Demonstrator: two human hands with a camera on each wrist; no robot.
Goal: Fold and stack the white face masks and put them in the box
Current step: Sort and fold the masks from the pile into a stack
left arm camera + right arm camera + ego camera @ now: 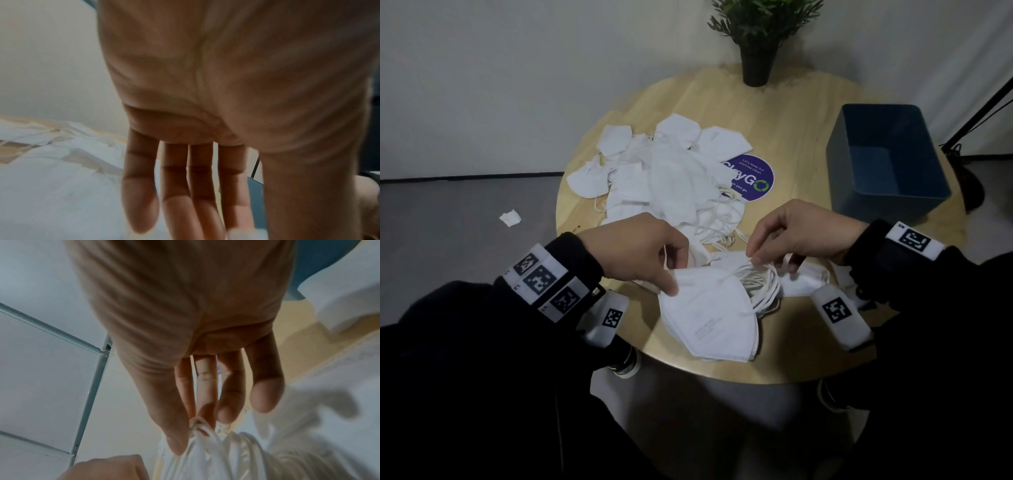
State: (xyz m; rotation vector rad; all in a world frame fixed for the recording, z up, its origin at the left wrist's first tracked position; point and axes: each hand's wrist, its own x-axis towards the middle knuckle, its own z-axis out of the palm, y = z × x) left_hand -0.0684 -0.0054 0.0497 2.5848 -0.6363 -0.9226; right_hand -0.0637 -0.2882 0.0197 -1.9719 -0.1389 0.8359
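Masks, white, folded flat, stacked; right hand pinches elastic loops.

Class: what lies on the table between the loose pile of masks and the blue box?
In the head view, a round purple sticker lies between the mask pile and blue box, then bare wood.

one box, one potted plant, two hands, many masks
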